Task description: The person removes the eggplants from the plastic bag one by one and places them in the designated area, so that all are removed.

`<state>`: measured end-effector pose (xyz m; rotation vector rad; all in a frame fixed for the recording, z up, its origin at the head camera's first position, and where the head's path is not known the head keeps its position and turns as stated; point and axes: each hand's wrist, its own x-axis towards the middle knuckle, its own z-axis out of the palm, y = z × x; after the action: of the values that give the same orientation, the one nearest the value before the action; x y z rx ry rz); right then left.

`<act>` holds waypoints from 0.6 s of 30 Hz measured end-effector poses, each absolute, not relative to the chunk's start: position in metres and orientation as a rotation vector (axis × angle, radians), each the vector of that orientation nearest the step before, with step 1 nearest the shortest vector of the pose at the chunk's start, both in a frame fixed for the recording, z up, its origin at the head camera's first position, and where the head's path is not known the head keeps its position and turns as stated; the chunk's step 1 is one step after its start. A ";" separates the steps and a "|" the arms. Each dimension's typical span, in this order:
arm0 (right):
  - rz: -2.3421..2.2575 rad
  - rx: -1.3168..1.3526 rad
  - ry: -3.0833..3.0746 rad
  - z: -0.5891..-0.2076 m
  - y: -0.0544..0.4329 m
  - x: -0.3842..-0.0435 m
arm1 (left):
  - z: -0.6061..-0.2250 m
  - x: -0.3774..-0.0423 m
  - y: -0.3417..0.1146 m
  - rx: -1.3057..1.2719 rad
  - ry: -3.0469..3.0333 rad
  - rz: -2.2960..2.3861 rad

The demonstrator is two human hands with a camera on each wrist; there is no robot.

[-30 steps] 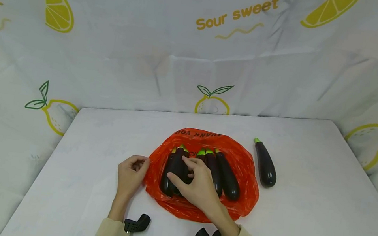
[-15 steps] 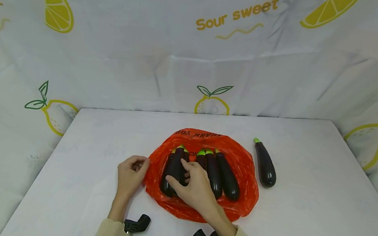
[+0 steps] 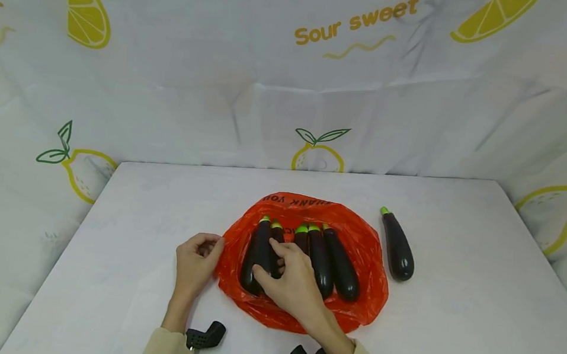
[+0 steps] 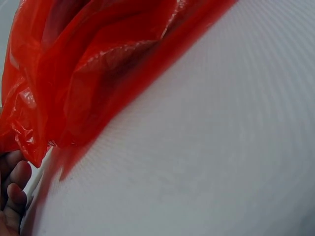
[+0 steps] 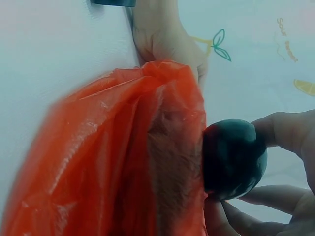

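In the head view, an open red plastic bag (image 3: 270,317) with several dark purple eggplants (image 3: 342,263) in it lies on the white table. My right hand (image 3: 296,283) reaches over the bag and grips one eggplant (image 3: 262,246) at the left of the group between thumb and fingers. Its rounded dark end (image 5: 235,160) shows between my fingers in the right wrist view, beside the bag's edge. My left hand (image 3: 195,264) pinches the bag's left edge. In the left wrist view its curled fingers (image 4: 18,173) are right under a fold of red plastic (image 4: 29,128).
Another eggplant (image 3: 398,249) lies on the table to the right of the bag. A white sheet with lemon prints (image 3: 318,157) hangs behind the table's far edge. Black devices (image 3: 206,335) sit on both wrists.
The gripped eggplant's green stem end has swung slightly left, and a neighbouring eggplant shows more to its right. My right forearm has shifted a little left. The left hand has stayed in place.
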<state>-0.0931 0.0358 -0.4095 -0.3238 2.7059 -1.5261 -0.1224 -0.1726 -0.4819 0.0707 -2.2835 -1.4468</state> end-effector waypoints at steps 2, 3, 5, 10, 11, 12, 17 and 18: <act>-1.520 -0.315 2.699 -0.408 0.036 -0.093 | -0.491 -0.126 -0.176 0.065 -2.285 -1.437; -1.521 -0.312 2.692 -0.407 0.036 -0.092 | -0.495 -0.128 -0.178 0.059 -2.283 -1.439; -1.523 -0.314 2.681 -0.405 0.037 -0.092 | -0.497 -0.128 -0.179 0.039 -2.272 -1.452; -1.521 -0.340 2.663 -0.401 0.038 -0.088 | -0.497 -0.128 -0.180 0.023 -2.262 -1.470; -1.517 -0.345 2.664 -0.400 0.038 -0.087 | -0.497 -0.129 -0.180 0.024 -2.263 -1.472; -1.517 -0.349 2.664 -0.399 0.038 -0.086 | -0.497 -0.129 -0.180 0.032 -2.267 -1.466; -1.518 -0.362 2.670 -0.395 0.040 -0.083 | -0.495 -0.129 -0.177 0.067 -2.277 -1.435; -1.521 -0.363 2.671 -0.394 0.041 -0.082 | -0.492 -0.128 -0.176 0.068 -2.276 -1.434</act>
<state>-0.0822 0.0406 -0.3942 -0.3627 2.6710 -1.5208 -0.1277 -0.1757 -0.4923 0.0678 -2.2760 -1.4343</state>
